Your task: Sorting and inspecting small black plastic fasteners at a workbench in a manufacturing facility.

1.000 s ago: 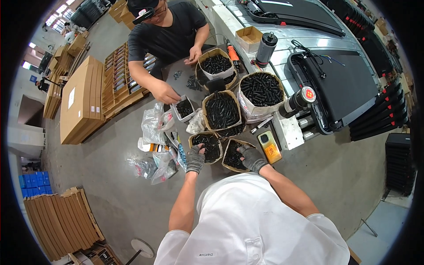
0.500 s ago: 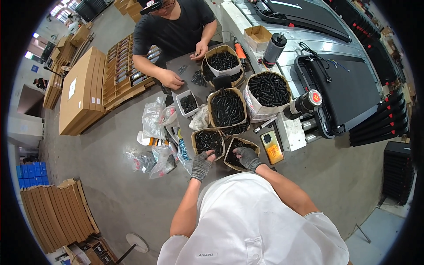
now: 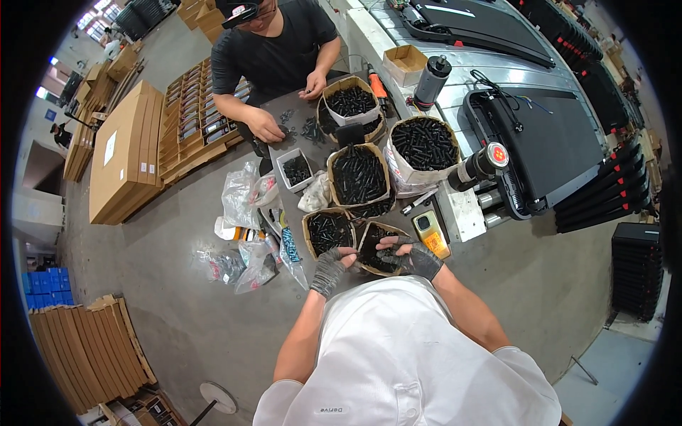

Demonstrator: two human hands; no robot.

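Observation:
My left hand (image 3: 332,271), in a grey fingerless glove, is at the near edge of the left small box (image 3: 307,238) of black parts. Its thumb and fingertips are pinched together; anything between them is too small to make out. My right hand (image 3: 418,258), gloved alike, reaches over the right small box (image 3: 366,238), which also holds small black parts. Its fingers are curled, and what they grip is hidden. Just beyond stands a larger box (image 3: 389,174) full of short black cylindrical parts.
Across the table a person (image 3: 277,50) handles small dark parts beside a white tray (image 3: 280,170). More parts fill a white-lined box (image 3: 406,170). A phone (image 3: 430,234) lies at right, plastic bags (image 3: 241,192) at left. Black cylinders (image 3: 432,82) stand by the roller conveyor (image 3: 462,106).
My right hand has turned and shifted slightly right, its fingers raised over the right box. My left hand has moved a little right, toward it. The other person's hand has moved slightly.

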